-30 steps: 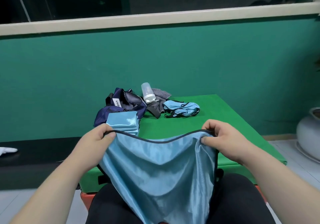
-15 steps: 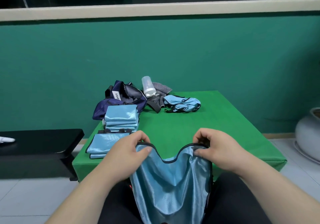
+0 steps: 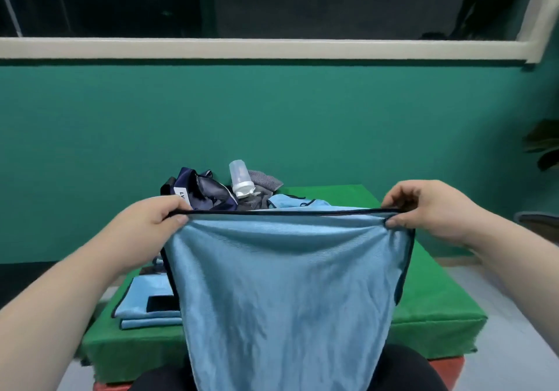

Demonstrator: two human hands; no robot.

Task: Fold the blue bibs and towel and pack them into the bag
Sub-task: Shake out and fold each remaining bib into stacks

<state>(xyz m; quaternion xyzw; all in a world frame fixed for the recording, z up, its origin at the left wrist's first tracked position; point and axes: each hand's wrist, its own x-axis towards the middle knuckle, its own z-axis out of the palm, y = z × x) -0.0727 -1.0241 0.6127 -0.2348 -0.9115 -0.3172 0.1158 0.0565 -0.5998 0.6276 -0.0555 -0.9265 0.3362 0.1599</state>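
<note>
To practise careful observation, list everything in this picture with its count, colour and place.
table: one, green, centre
held bib: one, light blue with dark edging, hanging in front of the table
folded bibs: at least two, light blue, stacked near left of table, partly hidden
loose bib: one, light blue, far side, behind the held bib's top edge
bag: one, navy, far left of table
bottle: one, clear with white cap, beside the bag
cloth: one, grey, right of the bottle
left hand: one, fingers pinch the held bib's top left corner
right hand: one, fingers pinch its top right corner
</note>
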